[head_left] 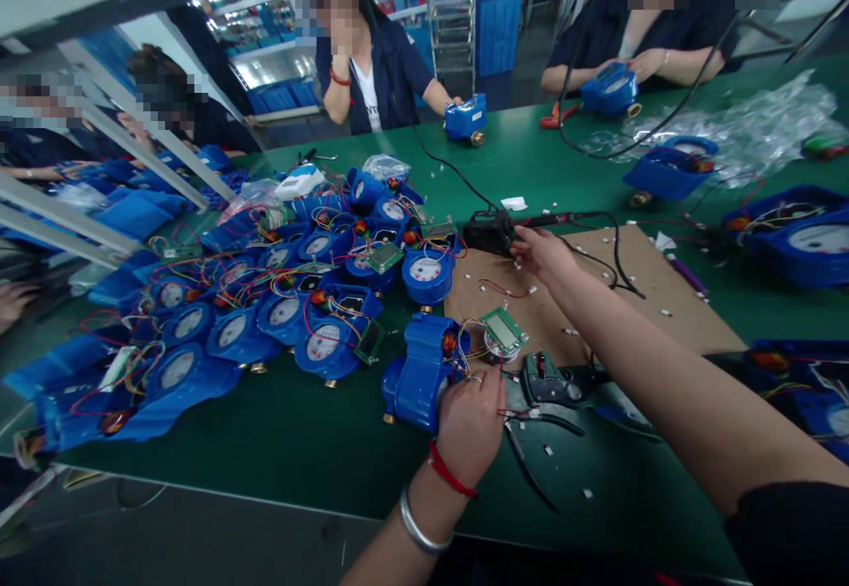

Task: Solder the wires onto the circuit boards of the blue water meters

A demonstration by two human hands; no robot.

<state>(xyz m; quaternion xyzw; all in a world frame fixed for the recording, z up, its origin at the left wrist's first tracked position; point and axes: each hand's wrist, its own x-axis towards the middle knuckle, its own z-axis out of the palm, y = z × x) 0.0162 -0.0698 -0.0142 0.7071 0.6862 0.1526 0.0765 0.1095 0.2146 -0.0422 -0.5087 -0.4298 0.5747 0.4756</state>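
My left hand [470, 418] is closed around a blue water meter body [417, 372] lying near the table's front edge, with thin wires pinched in its fingers. A small green circuit board with a display [504, 331] hangs off the meter by coloured wires. My right hand [540, 250] reaches forward over a brown cardboard sheet [669, 303] and closes on the handle of a black soldering iron [550, 218] that rests beside its black stand [489, 232].
A heap of several blue meters with loose wires [292, 285] fills the table's left. Black pliers [531, 445] lie by my left wrist. White wire scraps dot the cardboard. Other people sit across the green table [298, 436], holding blue meters [465, 117]. Clear plastic bags [762, 126] lie far right.
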